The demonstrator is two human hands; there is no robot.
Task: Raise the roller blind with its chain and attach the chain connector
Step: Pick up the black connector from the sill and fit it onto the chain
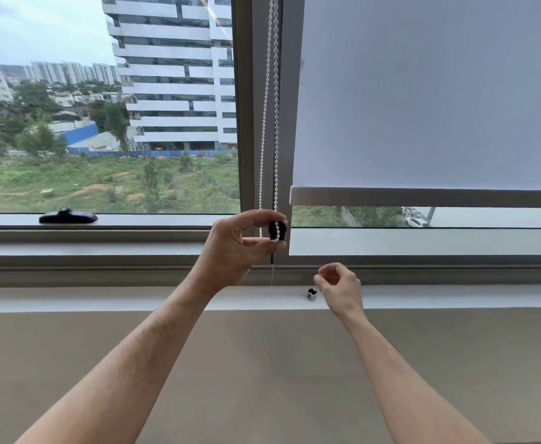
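A white beaded chain [264, 123] hangs in two strands down the grey window post. My left hand [240, 248] pinches a small black connector piece [277, 231] at the chain's lower end, with white beads lying in it. The grey roller blind [429, 91] covers most of the right pane; its bottom bar [423, 197] hangs a little above the frame. My right hand [339, 285] hovers over the sill with fingers loosely curled and nothing in it, just right of a second small black-and-silver connector piece [311, 293] lying on the sill.
A white sill [102, 298] runs across below the window frame, with a beige wall under it. A black window handle [68, 216] lies on the left pane's lower frame. The left pane is uncovered and shows buildings and greenery outside.
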